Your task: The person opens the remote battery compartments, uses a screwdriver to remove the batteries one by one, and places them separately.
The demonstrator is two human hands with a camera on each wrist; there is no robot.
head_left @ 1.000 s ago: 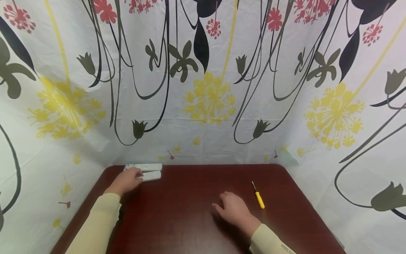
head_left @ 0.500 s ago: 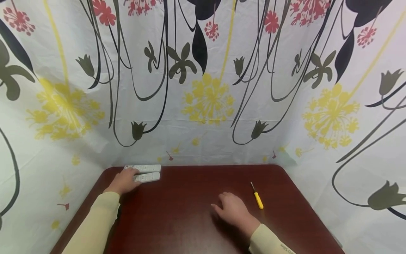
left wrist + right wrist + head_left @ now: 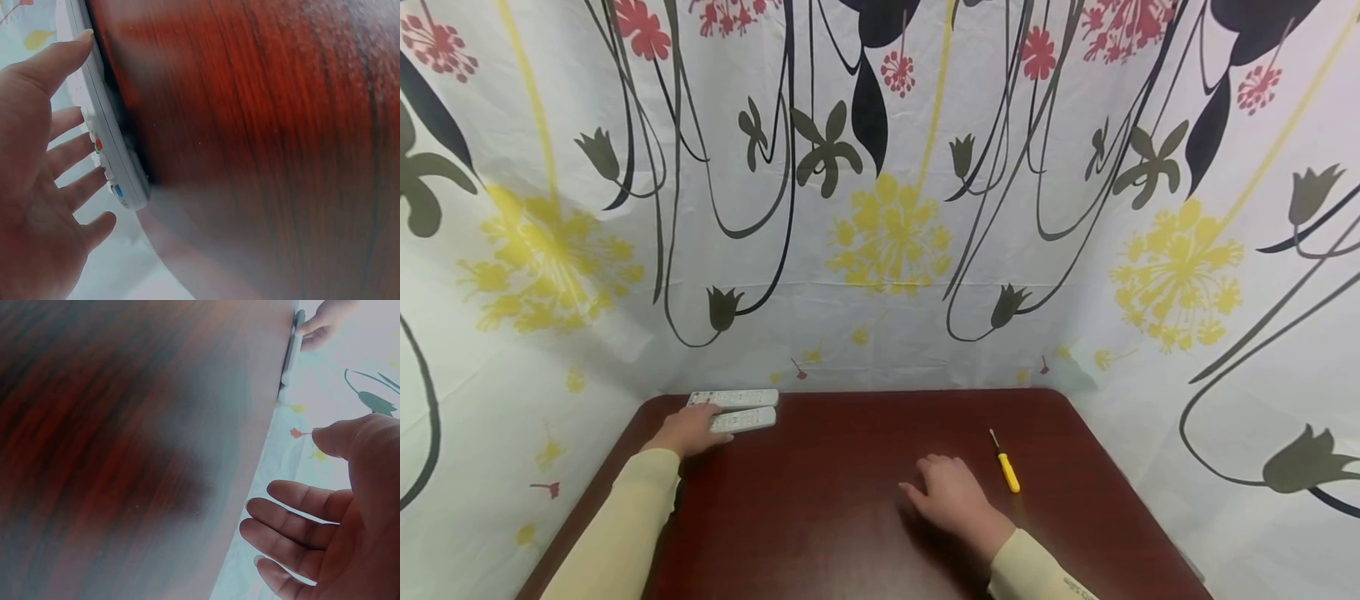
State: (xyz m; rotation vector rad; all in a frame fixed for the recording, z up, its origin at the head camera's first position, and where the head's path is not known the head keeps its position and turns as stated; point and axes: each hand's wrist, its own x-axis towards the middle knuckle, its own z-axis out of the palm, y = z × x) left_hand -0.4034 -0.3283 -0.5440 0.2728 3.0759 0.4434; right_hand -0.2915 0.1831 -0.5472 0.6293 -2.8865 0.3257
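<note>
At the table's far-left corner, two white remotes lie side by side, parallel to the back edge. Near remote sits just in front of the far remote, close or touching, can't tell which. Left hand rests on the near remote's left end; left wrist view shows fingers spread and fairly straight along its button face, thumb at its edge, no wrap-around grip. Judgement: a flat contact for sliding or steadying, not lifting. Left forearm reaches forward from the near-left edge. Right hand lies palm-down mid-table, well right of the remotes, fingers relaxed, holding nothing. Yellow-handled screwdriver lies just beyond it, untouched. Floral curtain surrounds the table.
</note>
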